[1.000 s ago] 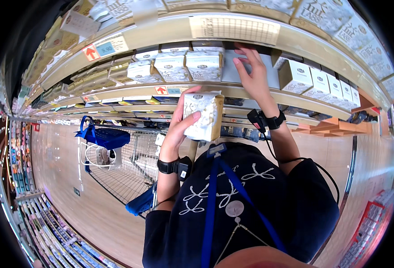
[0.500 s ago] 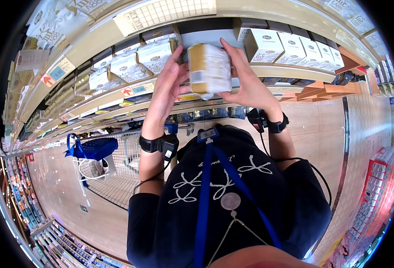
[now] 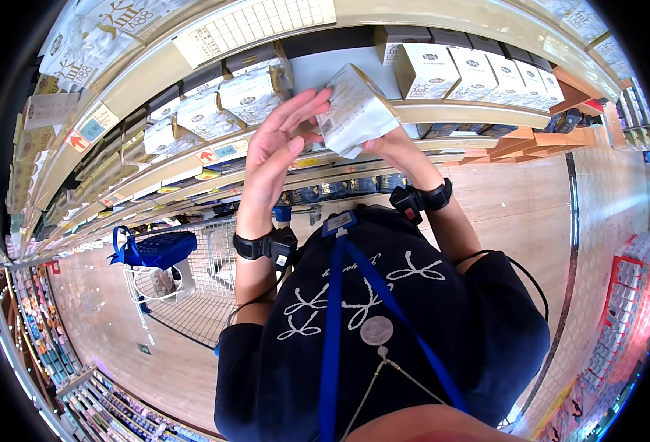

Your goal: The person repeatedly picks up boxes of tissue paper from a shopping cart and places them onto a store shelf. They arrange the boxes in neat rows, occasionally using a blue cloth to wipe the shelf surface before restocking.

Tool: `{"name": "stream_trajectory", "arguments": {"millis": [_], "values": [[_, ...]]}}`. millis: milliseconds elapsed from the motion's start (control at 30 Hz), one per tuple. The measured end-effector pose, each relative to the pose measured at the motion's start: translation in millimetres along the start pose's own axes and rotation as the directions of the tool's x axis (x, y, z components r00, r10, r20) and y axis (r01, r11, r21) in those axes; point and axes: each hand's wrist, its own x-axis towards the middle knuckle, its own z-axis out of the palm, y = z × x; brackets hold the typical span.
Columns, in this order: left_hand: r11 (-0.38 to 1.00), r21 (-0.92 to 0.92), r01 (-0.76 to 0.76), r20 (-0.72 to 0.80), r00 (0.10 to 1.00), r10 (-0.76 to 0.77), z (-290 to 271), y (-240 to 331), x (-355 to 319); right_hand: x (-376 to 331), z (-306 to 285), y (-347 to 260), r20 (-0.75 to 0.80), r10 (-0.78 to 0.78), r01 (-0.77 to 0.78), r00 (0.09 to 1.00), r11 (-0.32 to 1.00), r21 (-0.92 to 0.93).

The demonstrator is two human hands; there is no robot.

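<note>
Head view: the right hand (image 3: 391,151) grips a white pack (image 3: 356,110) from below, fingers closed on it. The left hand (image 3: 277,151), fingers spread open, lies against the pack's left side. Beyond both, a shelf (image 3: 457,112) holds boxes (image 3: 428,70) right and bags (image 3: 248,94) left, with a gap between.

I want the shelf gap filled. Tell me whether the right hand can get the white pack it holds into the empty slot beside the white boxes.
Probably yes. The right hand grips the white pack right in front of the empty slot; nothing stands between them. The left hand is open beside the pack, not blocking.
</note>
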Motion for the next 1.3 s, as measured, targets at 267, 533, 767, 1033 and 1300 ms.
{"name": "stream_trajectory", "arguments": {"millis": [267,533,767,1033,1300], "values": [[0.999,-0.021,-0.035,-0.034,0.999,0.035,-4.0,-10.6,-11.4,0.8,-4.3,-6.1,0.006,-0.138,0.128,0.99,0.894,-0.429],[0.998,-0.057,0.007,-0.095,0.995,-0.013,-10.1,-16.4,-22.5,30.9,11.7,-20.8,-0.076,-0.501,0.329,0.862,0.667,-0.669],[0.997,0.055,0.049,-0.11,0.993,-0.043,-12.8,-22.5,-24.5,52.7,14.7,-29.7,0.185,-0.623,0.255,0.76,0.024,-0.967],[1.0,0.003,-0.006,-0.179,0.984,0.006,-7.4,-27.7,-29.4,56.2,8.7,-20.9,0.2,-0.568,0.291,0.798,0.073,-0.954],[0.999,-0.044,0.001,-0.375,0.927,-0.017,-16.2,-14.7,-62.1,61.9,26.2,-19.4,0.194,-0.55,0.312,0.813,0.13,-0.941]]}}
